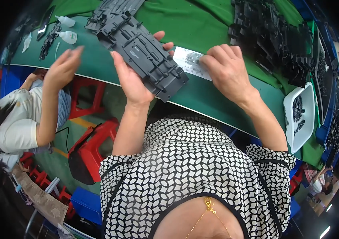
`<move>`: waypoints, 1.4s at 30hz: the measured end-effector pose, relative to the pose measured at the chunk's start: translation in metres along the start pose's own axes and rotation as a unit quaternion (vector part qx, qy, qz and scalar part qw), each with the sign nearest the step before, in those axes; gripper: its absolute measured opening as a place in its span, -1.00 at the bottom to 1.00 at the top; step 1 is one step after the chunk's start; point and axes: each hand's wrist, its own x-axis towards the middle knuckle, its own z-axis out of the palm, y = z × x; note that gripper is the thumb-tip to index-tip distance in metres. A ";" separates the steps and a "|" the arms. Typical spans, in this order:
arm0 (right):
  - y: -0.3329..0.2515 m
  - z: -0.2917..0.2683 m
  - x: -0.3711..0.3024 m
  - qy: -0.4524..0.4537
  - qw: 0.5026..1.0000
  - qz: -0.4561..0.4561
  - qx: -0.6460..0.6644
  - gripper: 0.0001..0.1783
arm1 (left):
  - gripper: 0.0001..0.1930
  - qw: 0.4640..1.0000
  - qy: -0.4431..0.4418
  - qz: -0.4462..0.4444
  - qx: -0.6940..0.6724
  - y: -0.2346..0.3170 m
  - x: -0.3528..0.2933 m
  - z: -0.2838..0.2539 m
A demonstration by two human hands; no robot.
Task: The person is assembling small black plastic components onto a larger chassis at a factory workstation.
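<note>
Left hand: the left hand (131, 81) is gripping a dark grey moulded plastic panel (147, 55), palm under the panel's near end, thumb lying along its left edge and fingertips showing past its right edge at about 2 o'clock from the palm.
Panel: it is tilting over the table's near edge, running from 11 o'clock down to 4 o'clock, ribbed side facing up.
Right hand: the right hand (227, 71) is resting knuckles-up on the green table (201, 24), fingers curling down onto a small heap of tiny dark parts (193, 57); I cannot tell whether it is pinching one.
Paper: the heap is lying on a white paper strip (189, 65), just at 3 o'clock from the panel.
Hands together or apart: the two are working apart, the panel between them.
Other person: at 9 o'clock a co-worker's hand (64, 67) is hovering open over the table edge, blurred, the arm leading down to a seated person in white.
Stack: more grey panels (113, 10) are piling at 12 o'clock, touching the held one's far end.
Bottles: two small white dropper bottles (67, 30) are lying at 10 o'clock.
Black parts: a large heap of black plastic pieces (273, 36) is sitting at 2 o'clock.
Tray: a white tray (307, 99) holding a few dark bits is sitting at 3 o'clock.
Stools: red plastic stools (91, 139) are standing below the table at 8 o'clock.
</note>
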 end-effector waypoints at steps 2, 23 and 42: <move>-0.001 -0.010 0.001 0.044 0.998 0.020 0.029 -0.85 | -0.16 1.000 0.002 0.002 -0.001 -0.001 -0.002 0.001; -0.040 -0.029 -0.006 0.087 0.990 -0.107 0.032 -0.75 | -0.10 0.993 -0.109 0.025 0.028 0.000 -0.015 0.013; -0.041 -0.036 -0.012 0.078 0.989 -0.096 0.083 -0.63 | -0.04 0.987 -0.145 0.047 0.058 0.000 -0.023 0.020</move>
